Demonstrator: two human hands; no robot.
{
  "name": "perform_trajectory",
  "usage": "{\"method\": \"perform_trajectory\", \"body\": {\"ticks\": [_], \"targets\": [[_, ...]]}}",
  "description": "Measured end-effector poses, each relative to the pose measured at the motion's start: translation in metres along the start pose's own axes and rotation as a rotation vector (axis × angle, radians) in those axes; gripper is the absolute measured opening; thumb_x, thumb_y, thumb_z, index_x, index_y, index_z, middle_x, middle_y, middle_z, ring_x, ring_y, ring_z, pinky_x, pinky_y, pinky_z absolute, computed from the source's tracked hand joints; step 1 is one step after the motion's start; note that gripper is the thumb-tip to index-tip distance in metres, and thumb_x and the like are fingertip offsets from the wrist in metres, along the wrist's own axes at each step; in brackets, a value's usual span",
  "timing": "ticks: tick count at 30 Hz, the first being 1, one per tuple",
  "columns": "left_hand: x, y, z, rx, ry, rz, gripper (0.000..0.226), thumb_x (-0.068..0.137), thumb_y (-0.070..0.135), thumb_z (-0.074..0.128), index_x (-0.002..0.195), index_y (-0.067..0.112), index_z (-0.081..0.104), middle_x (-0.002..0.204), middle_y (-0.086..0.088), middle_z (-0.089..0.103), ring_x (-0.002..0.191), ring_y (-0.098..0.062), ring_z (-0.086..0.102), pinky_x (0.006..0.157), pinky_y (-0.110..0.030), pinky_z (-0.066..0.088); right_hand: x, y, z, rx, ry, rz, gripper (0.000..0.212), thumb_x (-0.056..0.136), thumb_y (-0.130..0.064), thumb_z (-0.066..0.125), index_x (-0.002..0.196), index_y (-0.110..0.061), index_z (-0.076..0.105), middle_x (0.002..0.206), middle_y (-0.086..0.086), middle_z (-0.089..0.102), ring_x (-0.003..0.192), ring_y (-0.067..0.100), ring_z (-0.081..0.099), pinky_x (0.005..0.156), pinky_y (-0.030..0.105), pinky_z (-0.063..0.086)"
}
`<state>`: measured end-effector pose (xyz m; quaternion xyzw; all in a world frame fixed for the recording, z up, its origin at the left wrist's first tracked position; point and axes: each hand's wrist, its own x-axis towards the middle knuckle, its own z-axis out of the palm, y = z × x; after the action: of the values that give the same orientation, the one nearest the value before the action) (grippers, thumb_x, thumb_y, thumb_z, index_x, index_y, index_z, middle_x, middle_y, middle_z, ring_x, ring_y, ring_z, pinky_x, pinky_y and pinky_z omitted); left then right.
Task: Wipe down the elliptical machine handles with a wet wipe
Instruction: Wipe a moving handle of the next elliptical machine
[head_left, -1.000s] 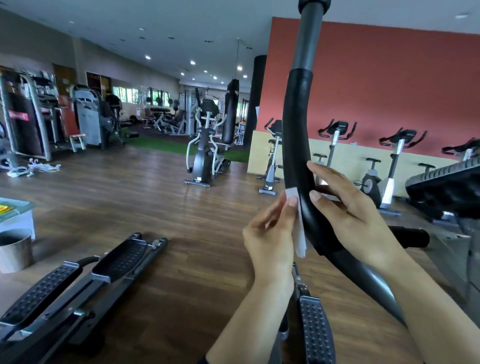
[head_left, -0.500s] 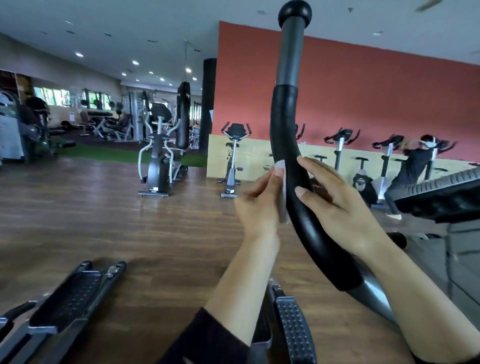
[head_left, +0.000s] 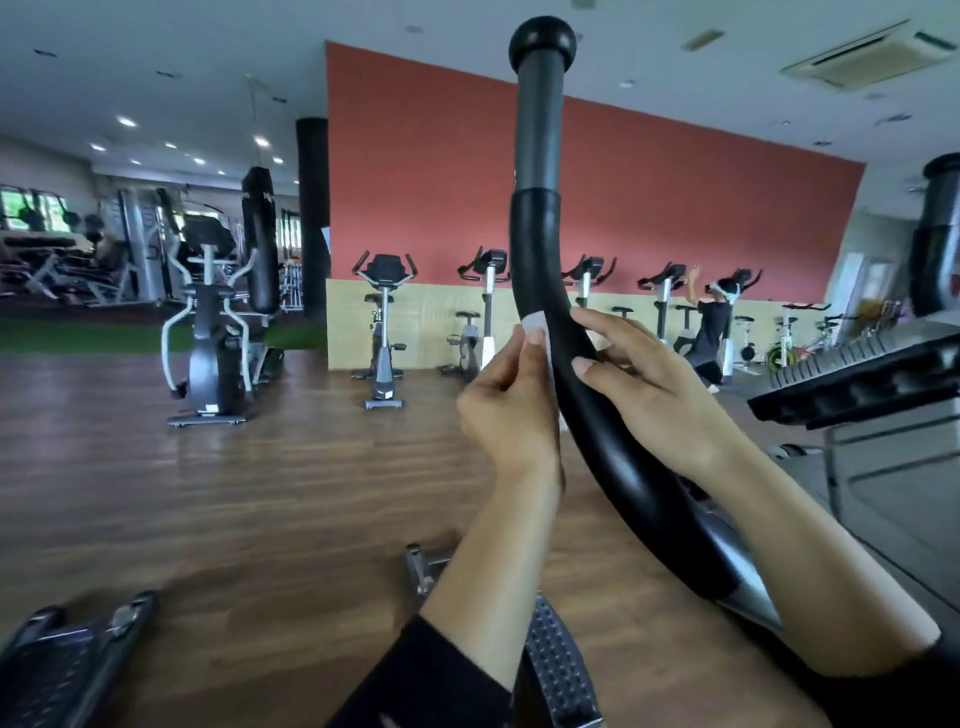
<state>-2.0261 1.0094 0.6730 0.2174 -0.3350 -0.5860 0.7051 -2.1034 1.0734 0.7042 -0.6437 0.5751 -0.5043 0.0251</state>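
Handle (head_left: 540, 249): black padded elliptical bar, curving upward.
Wet wipe (head_left: 535, 326): white, against the handle's left side, midway up the padding.
Left grip (head_left: 511, 410): thumb and fingers pinching the wet wipe.
Right grip (head_left: 654, 395): thumb and fingers closed on the handle from the right, level with the wet wipe.

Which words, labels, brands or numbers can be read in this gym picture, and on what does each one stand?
None can be read.
Black hanging punching bag: a pale mark near its top, too blurred to read.
Grey elliptical machine on the wooden floor: a white sticker at its base, too small to read.
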Motion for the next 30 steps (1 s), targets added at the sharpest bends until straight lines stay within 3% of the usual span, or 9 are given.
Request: {"method": "perform_trajectory", "body": {"ticks": [2,7,11,15,17,20,26,30], "targets": [[-0.015,-0.008,-0.008,-0.018,-0.019,0.008,0.021,0.084,0.016,0.073,0.104,0.010,0.074,0.096,0.000,0.075,0.095,-0.009,0.070,0.090,-0.029,0.053,0.008,-0.003,0.002,-0.006,0.013,0.015,0.042,0.096,-0.017,0.053,0.136,-0.028,0.050,0.121,-0.017,0.052,0.089,-0.018,0.054,0.081,0.001,0.037],[0.014,0.002,0.005,-0.084,-0.007,-0.009,0.022,0.086,0.011,0.070,0.106,0.002,0.071,0.101,-0.002,0.073,0.091,-0.004,0.068,0.083,-0.016,0.052,0.022,-0.006,0.010,-0.005,0.061,0.060,0.041,0.095,-0.020,0.053,0.135,-0.030,0.053,0.120,-0.004,0.061,0.089,0.006,0.063,0.085,0.026,0.046],[0.025,0.001,0.011,-0.118,-0.051,-0.044,0.022,0.086,0.014,0.070,0.107,0.006,0.072,0.102,0.000,0.074,0.094,-0.006,0.069,0.091,-0.025,0.053,0.026,-0.007,0.012,-0.030,0.093,0.044,0.039,0.091,-0.022,0.054,0.128,-0.035,0.057,0.124,-0.007,0.062,0.097,0.010,0.065,0.094,0.033,0.049],[0.020,-0.013,0.000,-0.106,-0.081,-0.012,0.024,0.084,0.018,0.074,0.106,0.009,0.073,0.097,-0.001,0.075,0.096,-0.015,0.070,0.094,-0.038,0.053,0.038,-0.009,0.014,-0.059,0.117,0.051,0.043,0.094,-0.018,0.053,0.135,-0.032,0.052,0.122,-0.007,0.061,0.090,0.009,0.065,0.088,0.033,0.049],[0.038,-0.005,0.009,-0.094,-0.091,0.009,0.024,0.085,0.016,0.072,0.107,0.007,0.072,0.100,-0.003,0.074,0.097,-0.014,0.069,0.095,-0.036,0.052,0.046,-0.012,0.017,-0.077,0.148,0.043,0.044,0.095,-0.015,0.052,0.136,-0.031,0.051,0.119,-0.008,0.060,0.082,0.009,0.064,0.082,0.031,0.049],[0.069,0.020,0.025,-0.021,-0.131,0.082,0.024,0.085,0.018,0.072,0.107,0.007,0.073,0.102,-0.001,0.073,0.090,-0.006,0.068,0.090,-0.027,0.052,0.053,-0.015,0.020,-0.105,0.182,0.037,0.050,0.094,-0.014,0.052,0.138,-0.037,0.045,0.121,-0.013,0.061,0.089,0.012,0.066,0.085,0.029,0.051],[0.071,0.016,0.018,0.039,-0.198,0.147,0.023,0.084,0.019,0.074,0.106,0.014,0.074,0.094,0.008,0.069,0.081,0.005,0.065,0.083,-0.021,0.052,0.057,-0.015,0.021,-0.134,0.225,0.020,0.055,0.095,-0.013,0.052,0.138,-0.045,0.043,0.128,-0.015,0.057,0.092,0.001,0.063,0.087,0.021,0.043],[0.095,0.035,0.034,0.015,-0.251,0.185,0.024,0.085,0.017,0.072,0.107,0.009,0.073,0.103,-0.004,0.074,0.097,-0.010,0.069,0.092,-0.029,0.053,0.053,-0.017,0.022,-0.122,0.213,0.015,0.054,0.096,-0.010,0.051,0.138,-0.043,0.045,0.109,-0.010,0.065,0.066,-0.005,0.059,0.068,0.012,0.041]]}}
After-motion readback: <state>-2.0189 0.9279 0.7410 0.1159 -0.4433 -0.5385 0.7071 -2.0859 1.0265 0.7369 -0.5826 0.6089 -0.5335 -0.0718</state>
